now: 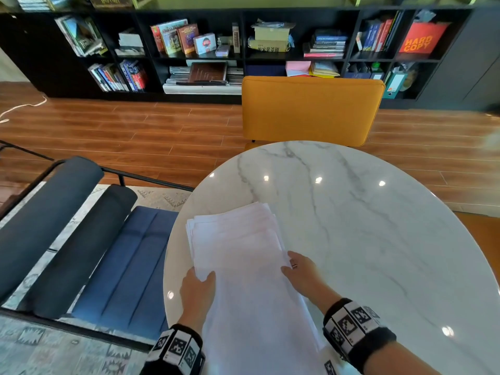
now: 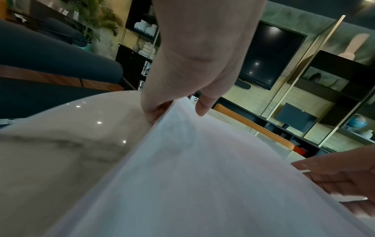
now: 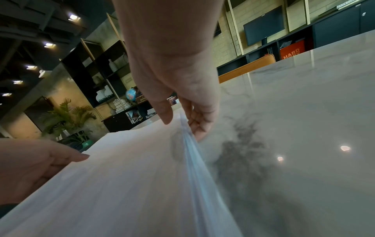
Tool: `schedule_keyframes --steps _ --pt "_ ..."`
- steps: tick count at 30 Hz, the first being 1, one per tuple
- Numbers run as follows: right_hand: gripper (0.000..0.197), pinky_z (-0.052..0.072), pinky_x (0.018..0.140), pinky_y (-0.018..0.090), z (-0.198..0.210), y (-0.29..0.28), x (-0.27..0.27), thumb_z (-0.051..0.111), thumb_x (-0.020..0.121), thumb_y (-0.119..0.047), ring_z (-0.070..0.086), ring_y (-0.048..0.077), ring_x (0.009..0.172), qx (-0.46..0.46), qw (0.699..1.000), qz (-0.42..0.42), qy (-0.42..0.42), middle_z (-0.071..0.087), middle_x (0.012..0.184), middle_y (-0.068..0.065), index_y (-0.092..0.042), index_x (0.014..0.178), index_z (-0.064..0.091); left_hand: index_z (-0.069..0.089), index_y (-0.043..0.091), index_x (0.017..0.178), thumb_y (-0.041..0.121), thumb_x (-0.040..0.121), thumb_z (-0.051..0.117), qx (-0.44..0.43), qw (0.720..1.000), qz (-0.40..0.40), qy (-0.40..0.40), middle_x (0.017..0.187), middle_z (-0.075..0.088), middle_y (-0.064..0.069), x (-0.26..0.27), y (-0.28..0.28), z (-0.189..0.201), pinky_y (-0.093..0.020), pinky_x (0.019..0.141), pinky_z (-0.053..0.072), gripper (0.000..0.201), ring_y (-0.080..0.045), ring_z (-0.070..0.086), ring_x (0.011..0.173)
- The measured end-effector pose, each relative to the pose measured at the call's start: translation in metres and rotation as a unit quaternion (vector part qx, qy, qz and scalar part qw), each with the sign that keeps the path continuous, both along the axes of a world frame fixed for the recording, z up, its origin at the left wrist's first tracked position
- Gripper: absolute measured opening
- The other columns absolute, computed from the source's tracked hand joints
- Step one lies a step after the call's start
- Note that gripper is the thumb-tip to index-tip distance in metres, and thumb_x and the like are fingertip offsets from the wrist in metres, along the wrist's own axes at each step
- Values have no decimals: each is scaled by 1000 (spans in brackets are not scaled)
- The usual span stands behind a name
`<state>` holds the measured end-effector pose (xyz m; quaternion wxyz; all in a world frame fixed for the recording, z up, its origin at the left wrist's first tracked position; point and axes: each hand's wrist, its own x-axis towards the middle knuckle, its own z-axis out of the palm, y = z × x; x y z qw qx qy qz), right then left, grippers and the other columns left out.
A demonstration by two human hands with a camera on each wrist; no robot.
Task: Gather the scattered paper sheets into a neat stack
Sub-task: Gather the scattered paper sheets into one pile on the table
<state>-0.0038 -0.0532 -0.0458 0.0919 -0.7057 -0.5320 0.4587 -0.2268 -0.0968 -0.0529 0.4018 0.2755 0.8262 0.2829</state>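
A loose pile of white paper sheets (image 1: 243, 255) lies on the near left part of the round marble table (image 1: 365, 226), its far edges fanned out unevenly. My left hand (image 1: 198, 286) pinches the pile's left edge, thumb on top and fingers underneath; the left wrist view shows this left hand (image 2: 174, 107) on the paper sheets (image 2: 192, 168). My right hand (image 1: 296, 269) pinches the right edge the same way. In the right wrist view that right hand (image 3: 180, 121) holds the paper sheets (image 3: 131, 168), whose layered edge shows beneath the thumb.
A mustard yellow chair (image 1: 311, 109) stands at the table's far side. A dark blue lounge seat (image 1: 81, 239) sits close on the left. Black bookshelves (image 1: 216, 50) line the far wall across the wooden floor.
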Motion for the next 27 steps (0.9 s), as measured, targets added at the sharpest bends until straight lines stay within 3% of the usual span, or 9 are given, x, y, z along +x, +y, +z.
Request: schedule_keyframes --steps 4,7,11,14,18,22,27 --pt "57 38 100 26 -4 -2 -5 52 89 -19 51 21 122 -10 999 -6 36 54 135 6 -16 143 35 24 7 149 23 92 54 22 1000 8 -7 154 33 -14 -5 -2 -2 -44 114 31 66 -34 35 140" --pt "55 38 91 20 -5 -3 -8 52 89 -15 54 20 118 -8 999 -10 49 57 132 5 -17 142 38 29 8 147 21 92 53 45 998 25 -23 151 39 -14 -10 -2 -7 -47 112 34 61 -35 39 136" --pt "56 37 87 18 -4 -5 -4 52 88 -15 56 18 112 4 999 8 46 59 130 3 -19 142 37 43 6 137 15 91 53 77 994 65 -34 133 56 -17 -13 -2 -10 -45 100 45 48 -37 54 116" --pt "56 41 89 21 -4 -7 0 54 87 -18 57 16 102 15 998 33 43 57 129 5 -18 141 39 44 4 135 13 91 55 86 991 75 -64 129 56 -15 -11 -2 -8 -40 93 44 46 -29 53 104" --pt "55 45 91 26 -6 -17 8 56 86 -21 56 21 108 26 999 31 19 52 123 9 -16 139 42 40 7 139 11 92 52 103 993 34 -56 134 51 -14 1 -4 -6 -38 92 41 49 -30 51 111" --pt "45 43 84 25 -8 -35 18 56 84 -17 51 17 87 49 999 -2 14 46 100 3 -16 128 52 40 8 138 11 90 51 122 991 -32 -37 109 55 -4 15 -4 1 -32 80 38 49 -21 51 92" --pt "51 38 83 23 -11 -57 34 56 84 -21 43 16 86 46 999 -20 -22 40 99 2 -18 134 46 50 7 129 7 87 52 137 984 -104 -46 105 61 -6 27 1 7 -31 78 40 41 -23 54 88"
